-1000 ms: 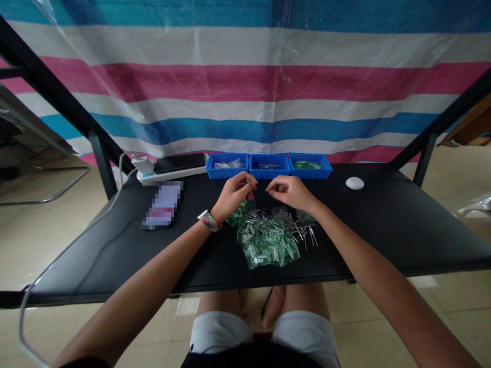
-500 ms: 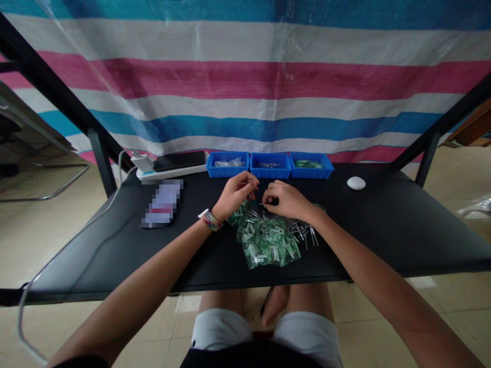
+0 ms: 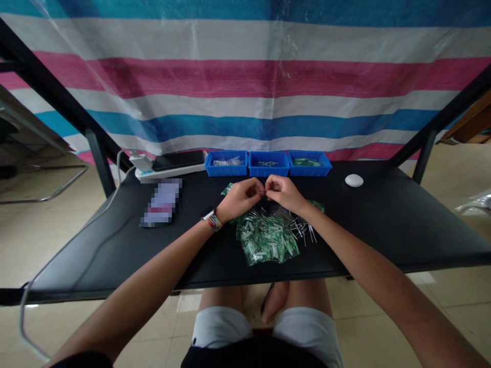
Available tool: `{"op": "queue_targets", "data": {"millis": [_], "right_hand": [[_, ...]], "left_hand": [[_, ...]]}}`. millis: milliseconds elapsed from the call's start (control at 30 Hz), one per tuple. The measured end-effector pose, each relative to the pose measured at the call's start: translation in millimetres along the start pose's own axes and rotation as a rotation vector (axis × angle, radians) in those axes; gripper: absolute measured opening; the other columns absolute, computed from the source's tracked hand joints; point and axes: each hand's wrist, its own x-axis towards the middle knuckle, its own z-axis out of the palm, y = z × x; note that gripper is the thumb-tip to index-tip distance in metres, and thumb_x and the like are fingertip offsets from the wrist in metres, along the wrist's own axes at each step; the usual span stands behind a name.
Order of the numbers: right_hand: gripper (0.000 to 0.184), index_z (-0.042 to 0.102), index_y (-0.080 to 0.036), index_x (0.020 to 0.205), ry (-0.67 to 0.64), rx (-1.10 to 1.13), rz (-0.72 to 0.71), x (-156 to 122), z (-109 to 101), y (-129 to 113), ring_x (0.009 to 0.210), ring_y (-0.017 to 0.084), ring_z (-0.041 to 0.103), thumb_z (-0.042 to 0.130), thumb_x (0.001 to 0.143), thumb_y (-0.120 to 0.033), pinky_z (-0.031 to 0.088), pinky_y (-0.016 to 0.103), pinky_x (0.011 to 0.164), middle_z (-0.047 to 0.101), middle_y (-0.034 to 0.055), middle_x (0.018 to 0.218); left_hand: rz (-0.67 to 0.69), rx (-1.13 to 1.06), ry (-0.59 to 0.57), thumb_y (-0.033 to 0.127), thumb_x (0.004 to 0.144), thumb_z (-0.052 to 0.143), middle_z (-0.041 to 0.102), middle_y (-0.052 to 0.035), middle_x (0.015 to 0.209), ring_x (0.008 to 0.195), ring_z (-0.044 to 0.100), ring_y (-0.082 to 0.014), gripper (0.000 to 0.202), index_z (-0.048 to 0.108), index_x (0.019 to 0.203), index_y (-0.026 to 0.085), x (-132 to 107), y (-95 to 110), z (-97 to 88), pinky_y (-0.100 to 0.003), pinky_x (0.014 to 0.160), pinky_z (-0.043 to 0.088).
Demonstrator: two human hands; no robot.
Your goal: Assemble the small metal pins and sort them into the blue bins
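My left hand (image 3: 242,196) and my right hand (image 3: 286,193) meet fingertip to fingertip over the black table (image 3: 207,255). Both are closed in a pinch, and whatever lies between the fingertips is too small and hidden to make out. Under and in front of them lies a pile of small clear bags with green printing (image 3: 266,240), with pale pieces inside. Loose thin metal pins (image 3: 303,227) are scattered to the right of the pile, partly beneath my right forearm. Another green bag (image 3: 227,189) lies just behind my left hand.
Three blue bins stand in a row behind my hands: clear bags in the left bin (image 3: 226,173), metal pins in the middle bin (image 3: 269,173), green bags in the right bin (image 3: 310,171). A phone (image 3: 161,202), a power strip (image 3: 172,175) and a white mouse (image 3: 353,180) also lie here.
My hands have come together and their fingertips now touch. The thin metal piece that showed at my right fingertips is now hidden. A green bag behind my left hand has come into view.
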Motion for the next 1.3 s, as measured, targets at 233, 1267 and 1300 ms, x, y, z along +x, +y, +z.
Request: {"op": "queue_targets", "data": {"millis": [233, 1267, 1300], "right_hand": [[0.011, 0.060, -0.021, 0.078, -0.143, -0.449, -0.101, -7, -6, -5, 0.065, 0.015, 0.053, 0.064, 0.073, -0.012, 0.038, 0.029, 0.064, 0.059, -0.0019, 0.073], [0.023, 0.075, -0.020, 0.104, -0.077, -0.875, -0.296, -4, -17, 15, 0.105, 0.028, 0.058, 0.063, 0.093, -0.005, 0.050, 0.041, 0.095, 0.064, 0.0099, 0.105], [0.020, 0.074, -0.020, 0.100, -0.079, -0.874, -0.293, -4, -18, 14, 0.104, 0.027, 0.059, 0.063, 0.093, -0.005, 0.050, 0.041, 0.093, 0.064, 0.0095, 0.104]], "left_hand": [[-0.022, -0.009, 0.074, 0.019, 0.086, 0.059, 0.070, -0.0011, 0.080, 0.069, 0.070, -0.0163, 0.013, 0.066, 0.096, 0.019, 0, -10, -0.2, -0.026, 0.066, 0.053], [-0.007, 0.643, 0.017, 0.021, 0.086, 0.059, 0.073, -0.0103, 0.108, 0.107, 0.066, -0.0328, 0.017, 0.068, 0.101, 0.020, -1, -13, 3.3, -0.051, 0.098, 0.049], [-0.001, 0.640, 0.016, 0.021, 0.087, 0.059, 0.074, -0.0100, 0.107, 0.105, 0.066, -0.0323, 0.016, 0.068, 0.099, 0.020, -1, -12, 3.5, -0.050, 0.097, 0.049]]}}
